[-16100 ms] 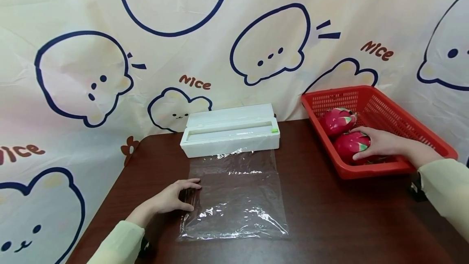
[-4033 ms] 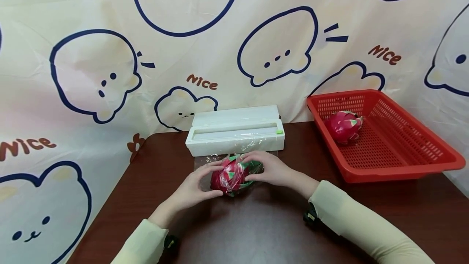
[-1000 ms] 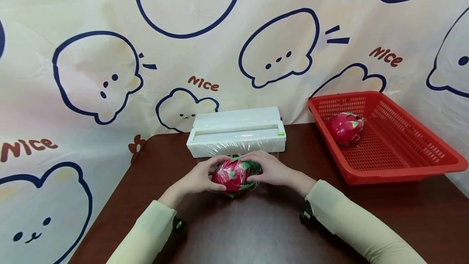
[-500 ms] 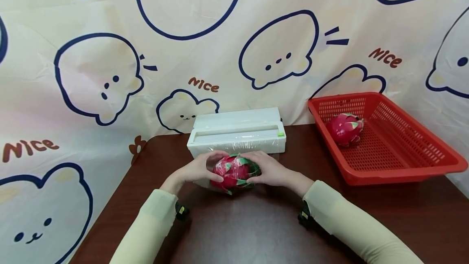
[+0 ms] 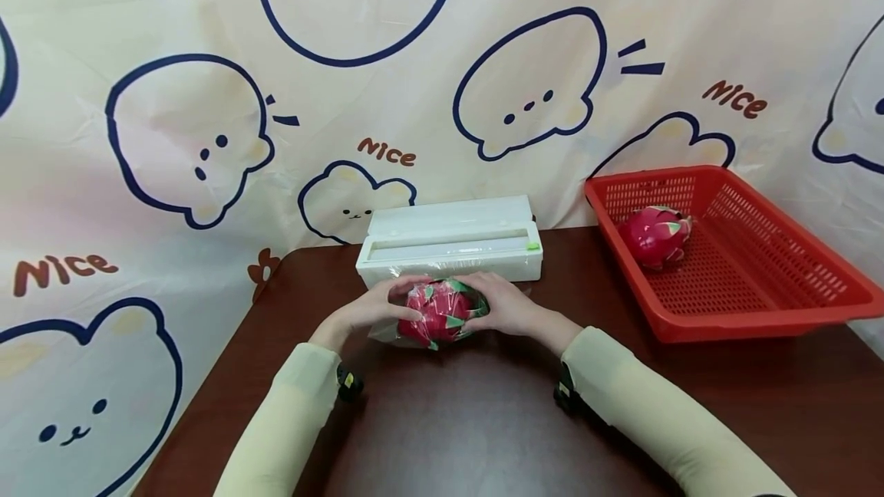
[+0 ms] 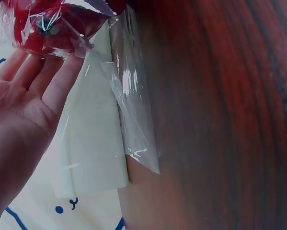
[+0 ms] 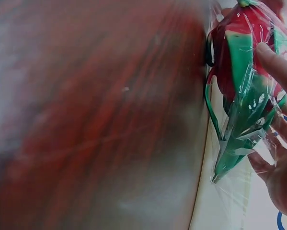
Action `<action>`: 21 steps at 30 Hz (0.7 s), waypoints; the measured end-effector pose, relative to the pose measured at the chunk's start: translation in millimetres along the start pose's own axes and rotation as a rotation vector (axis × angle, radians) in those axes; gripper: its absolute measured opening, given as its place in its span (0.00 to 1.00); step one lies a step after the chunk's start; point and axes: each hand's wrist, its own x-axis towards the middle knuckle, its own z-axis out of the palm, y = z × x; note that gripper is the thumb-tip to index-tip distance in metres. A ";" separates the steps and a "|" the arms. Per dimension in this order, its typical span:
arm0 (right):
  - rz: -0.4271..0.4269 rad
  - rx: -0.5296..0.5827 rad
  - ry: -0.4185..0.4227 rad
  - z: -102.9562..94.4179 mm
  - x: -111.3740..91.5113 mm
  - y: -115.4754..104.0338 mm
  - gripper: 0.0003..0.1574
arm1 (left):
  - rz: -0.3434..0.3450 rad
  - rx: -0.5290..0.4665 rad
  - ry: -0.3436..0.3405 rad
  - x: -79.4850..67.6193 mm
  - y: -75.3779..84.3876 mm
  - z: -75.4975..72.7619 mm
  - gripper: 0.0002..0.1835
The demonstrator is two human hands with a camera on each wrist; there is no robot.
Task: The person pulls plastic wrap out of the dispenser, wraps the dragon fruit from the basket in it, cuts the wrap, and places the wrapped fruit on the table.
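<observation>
A pink-red dragon fruit [image 5: 437, 314] with green scales, wrapped in clear cling film, is held between both hands in front of the white box. On its left side, my left hand [image 5: 369, 308] grips it with the thumb in front and the fingers behind. My right hand [image 5: 509, 310] grips the green-tipped end in the same way. Film [image 6: 129, 91] trails beside the white box [image 6: 93, 134] in the left wrist view. Film also covers the long green scales [image 7: 246, 103] in the right wrist view. Some fingertips are hidden behind the fruit.
The open white cling film box [image 5: 452, 271] stands at the table's back edge, its lid leaning toward the printed cloth [image 5: 387, 60]. At the right, a red plastic basket [image 5: 760, 322] holds another dragon fruit [image 5: 654, 236]. Brown table surface [image 5: 449, 428] lies in front of the hands.
Earlier, the right hand touched this dragon fruit in the basket and the film lay flat. Now the fruit is on the table side, wrapped; over the last second it has turned between the hands.
</observation>
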 end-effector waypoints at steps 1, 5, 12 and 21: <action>0.003 0.002 0.002 -1.0 1.5 0.4 0.50 | 0.000 0.008 0.007 1.7 -3.5 -1.8 0.38; 0.005 0.016 -0.015 -4.3 5.3 -0.7 0.48 | 0.045 0.061 0.048 1.4 -9.5 -6.4 0.37; 0.001 0.013 -0.030 -6.0 8.5 -1.0 0.47 | 0.140 0.153 0.230 -14.1 0.2 -1.6 0.35; 0.057 0.017 -0.075 -8.8 14.0 3.0 0.49 | 0.200 0.369 0.240 -16.1 5.9 22.9 0.44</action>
